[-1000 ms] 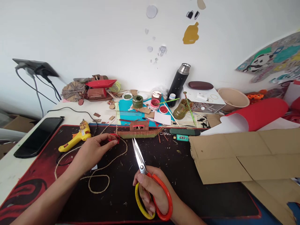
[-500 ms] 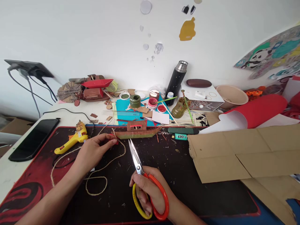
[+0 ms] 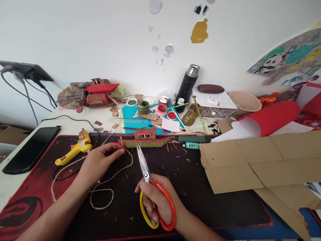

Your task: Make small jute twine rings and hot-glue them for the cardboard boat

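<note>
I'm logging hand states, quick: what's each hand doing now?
Left hand: closed in a pinch on a red piece.
Right hand: closed, holding scissors.

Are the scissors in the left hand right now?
No, the right hand grips the scissors by the red and yellow handles.

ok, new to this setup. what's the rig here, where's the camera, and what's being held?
No machine here: these are a person's own bare hands. One camera, worn on the head, takes the view, looking forward and down. The right hand holds scissors with red and yellow handles, blades slightly apart. The left hand pinches a small red piece. On the dark mat lie loose twine, a yellow glue gun and a small model boat. Behind are paint jars and a black flask; folded cardboard lies to the right.
</note>
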`<action>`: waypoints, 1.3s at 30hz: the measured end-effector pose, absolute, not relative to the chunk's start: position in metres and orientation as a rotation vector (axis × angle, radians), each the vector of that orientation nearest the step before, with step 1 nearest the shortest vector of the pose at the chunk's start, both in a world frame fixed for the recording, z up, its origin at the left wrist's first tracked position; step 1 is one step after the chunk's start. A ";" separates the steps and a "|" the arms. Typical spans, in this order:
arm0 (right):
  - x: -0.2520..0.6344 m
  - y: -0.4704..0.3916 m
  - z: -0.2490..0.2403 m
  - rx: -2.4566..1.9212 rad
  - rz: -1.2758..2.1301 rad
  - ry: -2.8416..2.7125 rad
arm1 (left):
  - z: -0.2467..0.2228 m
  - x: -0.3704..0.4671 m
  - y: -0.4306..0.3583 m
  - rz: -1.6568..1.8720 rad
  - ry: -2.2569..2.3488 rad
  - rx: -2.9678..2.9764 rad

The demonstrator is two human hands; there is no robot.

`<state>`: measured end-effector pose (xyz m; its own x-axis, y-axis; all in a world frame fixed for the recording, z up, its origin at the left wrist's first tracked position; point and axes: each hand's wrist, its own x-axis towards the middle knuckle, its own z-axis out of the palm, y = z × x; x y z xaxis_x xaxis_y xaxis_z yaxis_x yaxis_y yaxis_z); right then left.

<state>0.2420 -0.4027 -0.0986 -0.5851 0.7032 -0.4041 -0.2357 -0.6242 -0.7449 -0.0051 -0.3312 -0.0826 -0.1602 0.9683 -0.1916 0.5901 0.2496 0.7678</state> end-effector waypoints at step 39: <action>0.226 -0.383 -0.097 -1.218 1.876 -1.038 | -0.093 0.027 -0.343 0.716 1.608 1.484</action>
